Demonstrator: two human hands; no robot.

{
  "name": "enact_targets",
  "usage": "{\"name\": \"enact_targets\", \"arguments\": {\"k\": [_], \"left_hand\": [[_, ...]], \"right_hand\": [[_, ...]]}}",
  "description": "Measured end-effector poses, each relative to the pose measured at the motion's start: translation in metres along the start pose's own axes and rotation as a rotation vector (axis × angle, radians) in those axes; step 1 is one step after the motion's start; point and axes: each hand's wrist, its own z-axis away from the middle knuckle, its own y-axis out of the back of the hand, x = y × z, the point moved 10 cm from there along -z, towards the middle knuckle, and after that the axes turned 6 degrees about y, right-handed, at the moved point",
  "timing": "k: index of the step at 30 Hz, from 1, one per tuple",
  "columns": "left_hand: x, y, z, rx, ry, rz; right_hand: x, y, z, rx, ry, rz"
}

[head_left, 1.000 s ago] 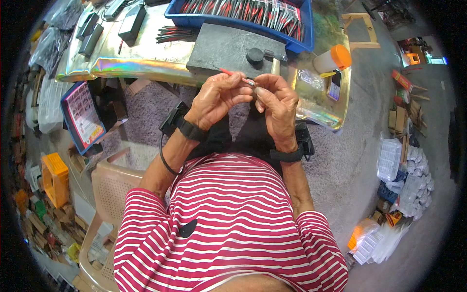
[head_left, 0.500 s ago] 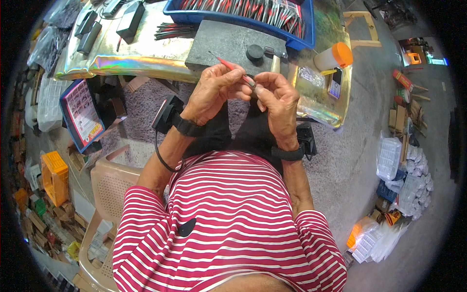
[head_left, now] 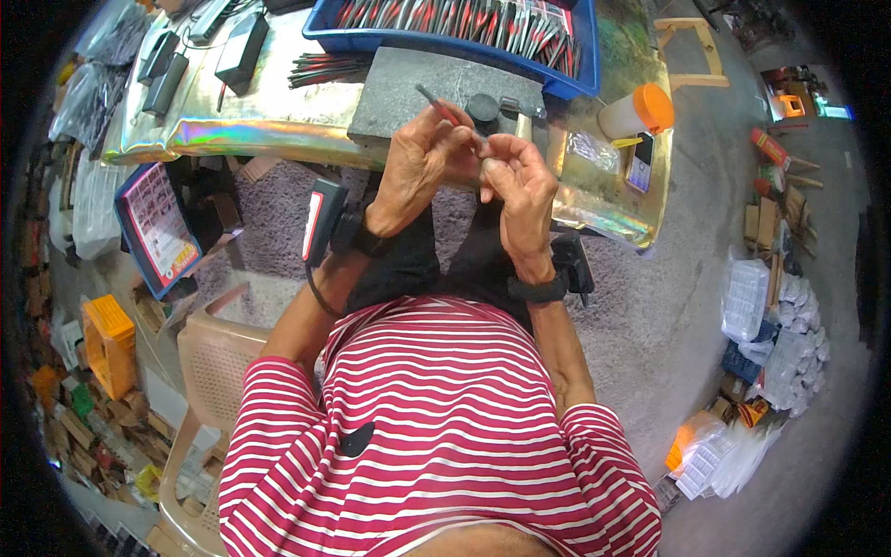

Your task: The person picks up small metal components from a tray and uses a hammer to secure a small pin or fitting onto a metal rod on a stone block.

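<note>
A slim red-and-black pen-like stick (head_left: 445,112) slants up and left out of my left hand (head_left: 418,165), which is closed around it in a pinch. My right hand (head_left: 522,186) meets its lower end with thumb and forefinger pressed together; what exactly sits between those fingertips is too small to make out. Both hands hover at the near edge of a grey stone block (head_left: 394,88). On that block, just beyond my hands, are a round black piece (head_left: 483,108) and a hammer (head_left: 525,116) with a pale handle.
Behind the block stands a blue tray (head_left: 408,40) packed with similar red-and-black sticks. A bundle of dark sticks (head_left: 325,70) lies to its left. An orange-lidded jar (head_left: 624,113) and a phone (head_left: 640,165) occupy the right side of the gold-covered table (head_left: 269,132).
My left hand has turned, and the stick now points more steeply upward. Both hands have shifted slightly; the right moved a little to the left.
</note>
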Motion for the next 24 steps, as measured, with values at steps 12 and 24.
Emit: {"name": "enact_targets", "arguments": {"k": [12, 24], "left_hand": [[-0.031, -0.008, -0.049, 0.012, 0.056, 0.079], [-0.038, -0.011, -0.055, 0.014, 0.002, -0.105]], "right_hand": [[0.009, 0.067, -0.003, 0.168, -0.002, 0.028], [0.032, 0.09, 0.025, 0.244, -0.164, 0.082]]}}
